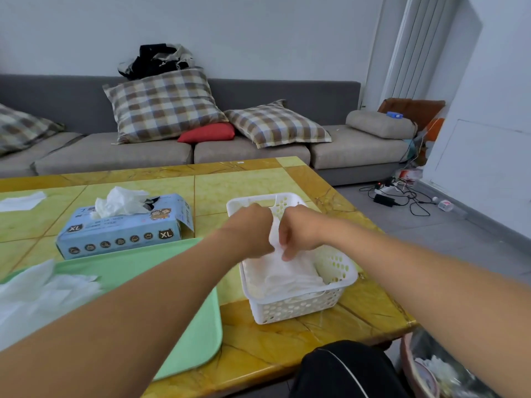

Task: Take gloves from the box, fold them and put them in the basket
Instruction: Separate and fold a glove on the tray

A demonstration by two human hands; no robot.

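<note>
Yellow table [287, 349], both hands [253, 228] hiding glove [274, 239] over basket [339, 271]

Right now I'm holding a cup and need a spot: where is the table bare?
Bare top lies beyond the glove box and basket toward the sofa, and along the near edge below the basket. Crowded: the green tray with loose gloves, and both hands over the basket.

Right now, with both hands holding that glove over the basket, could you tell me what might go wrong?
1. The folded glove, pinched between the left hand and right hand, may unfold when the grip loosens.
2. The white basket sits toward the table edge; a push might slide it nearer.
3. The gloves already inside could be disturbed.
</note>
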